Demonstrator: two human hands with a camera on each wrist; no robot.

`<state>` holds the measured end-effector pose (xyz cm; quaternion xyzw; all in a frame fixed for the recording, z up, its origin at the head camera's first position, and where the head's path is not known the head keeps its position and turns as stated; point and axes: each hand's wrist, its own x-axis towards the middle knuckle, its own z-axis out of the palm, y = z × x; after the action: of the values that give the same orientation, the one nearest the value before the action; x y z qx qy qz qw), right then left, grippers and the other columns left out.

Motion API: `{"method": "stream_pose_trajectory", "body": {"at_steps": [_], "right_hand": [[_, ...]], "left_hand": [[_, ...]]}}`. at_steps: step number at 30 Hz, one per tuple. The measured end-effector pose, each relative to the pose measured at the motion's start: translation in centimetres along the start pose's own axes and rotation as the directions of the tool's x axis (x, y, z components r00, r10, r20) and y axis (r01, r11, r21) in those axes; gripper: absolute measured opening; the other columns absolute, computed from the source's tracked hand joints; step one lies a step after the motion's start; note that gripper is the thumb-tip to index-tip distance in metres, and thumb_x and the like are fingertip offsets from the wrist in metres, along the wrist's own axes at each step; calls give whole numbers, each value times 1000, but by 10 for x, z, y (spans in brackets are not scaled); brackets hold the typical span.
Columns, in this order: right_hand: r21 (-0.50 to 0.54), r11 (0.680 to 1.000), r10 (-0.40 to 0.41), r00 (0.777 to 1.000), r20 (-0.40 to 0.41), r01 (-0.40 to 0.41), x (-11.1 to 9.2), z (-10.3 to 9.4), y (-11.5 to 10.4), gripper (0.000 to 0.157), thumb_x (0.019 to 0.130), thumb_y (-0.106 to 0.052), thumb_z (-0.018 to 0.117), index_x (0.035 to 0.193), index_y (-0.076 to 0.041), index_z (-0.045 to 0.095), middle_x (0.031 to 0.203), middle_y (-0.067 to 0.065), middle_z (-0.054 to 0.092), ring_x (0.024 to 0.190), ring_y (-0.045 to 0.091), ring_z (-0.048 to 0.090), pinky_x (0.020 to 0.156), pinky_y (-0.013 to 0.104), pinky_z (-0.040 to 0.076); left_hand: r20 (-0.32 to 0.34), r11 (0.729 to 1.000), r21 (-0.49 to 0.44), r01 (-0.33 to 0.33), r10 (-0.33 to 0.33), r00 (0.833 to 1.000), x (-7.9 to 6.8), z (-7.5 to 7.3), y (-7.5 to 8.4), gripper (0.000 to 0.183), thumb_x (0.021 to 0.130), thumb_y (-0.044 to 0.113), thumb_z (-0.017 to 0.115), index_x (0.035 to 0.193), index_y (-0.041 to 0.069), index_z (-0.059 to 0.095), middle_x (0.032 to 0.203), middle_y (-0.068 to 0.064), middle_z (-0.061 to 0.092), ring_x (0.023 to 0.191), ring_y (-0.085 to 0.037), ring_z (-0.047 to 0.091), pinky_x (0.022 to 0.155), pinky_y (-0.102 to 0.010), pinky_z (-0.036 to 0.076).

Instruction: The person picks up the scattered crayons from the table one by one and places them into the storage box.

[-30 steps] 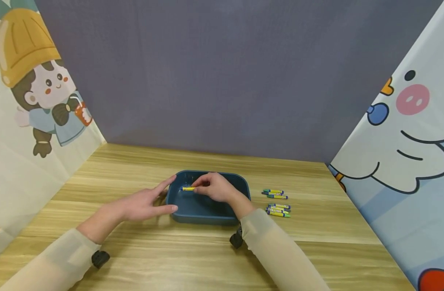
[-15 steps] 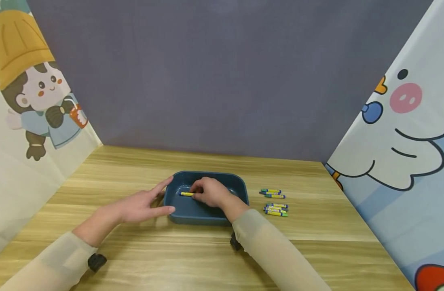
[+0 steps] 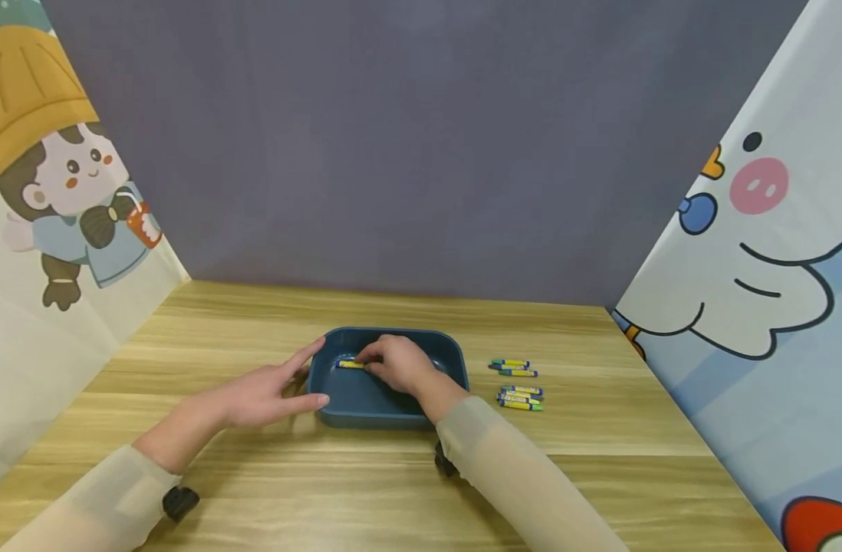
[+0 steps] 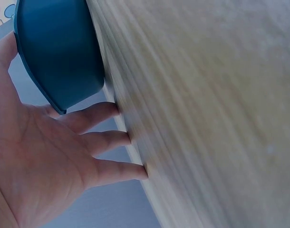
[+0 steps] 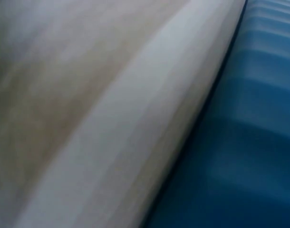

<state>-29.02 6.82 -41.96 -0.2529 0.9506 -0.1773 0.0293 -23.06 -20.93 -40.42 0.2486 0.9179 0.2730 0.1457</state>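
Note:
Inside a dark blue rectangular tray, my right hand pinches the right end of a yellow crayon with blue bands. The crayon lies sideways, low over the tray's floor near its left end; the fingers cover its right tip. My left hand spreads its straight fingers against the tray's left end, thumb at the near corner and index finger at the far one. From the left wrist, that hand shows its open palm beside the tray wall, with other fingertips down at the wooden table.
Right of the tray, two small groups of crayons lie on the wooden table: a far group and a nearer group. A grey backdrop and printed side panels enclose the table. The right wrist view holds blurred table and tray wall.
My right hand has lowered the crayon toward the tray's floor and shifted it slightly left within the tray. The left hand keeps its place at the tray; the head view has turned slightly.

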Motion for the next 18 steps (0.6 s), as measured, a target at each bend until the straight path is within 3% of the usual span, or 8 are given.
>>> {"method": "stream_pose_trajectory", "body": {"at_steps": [14,18], "right_hand": [[17,1000,-10,1000,5,10,0,-3,-4,26,108,-23,74,133,-26,80,126,-2,75,118,17,71,107,39,58],[95,995,-8,1000,-24,10,1,-8,-2,28,107,-25,75,135,-25,79,123,-2,77,112,16,71,101,39,59]], "left_hand": [[8,1000,-6,-6,6,1000,-1,0,-2,99,109,64,58,179,25,-2,169,-28,46,152,-53,49,120,-71,42],[15,1000,-9,-11,11,1000,0,1,-3,99,109,64,58,179,27,-2,171,-26,45,153,-52,48,120,-71,42]]}}
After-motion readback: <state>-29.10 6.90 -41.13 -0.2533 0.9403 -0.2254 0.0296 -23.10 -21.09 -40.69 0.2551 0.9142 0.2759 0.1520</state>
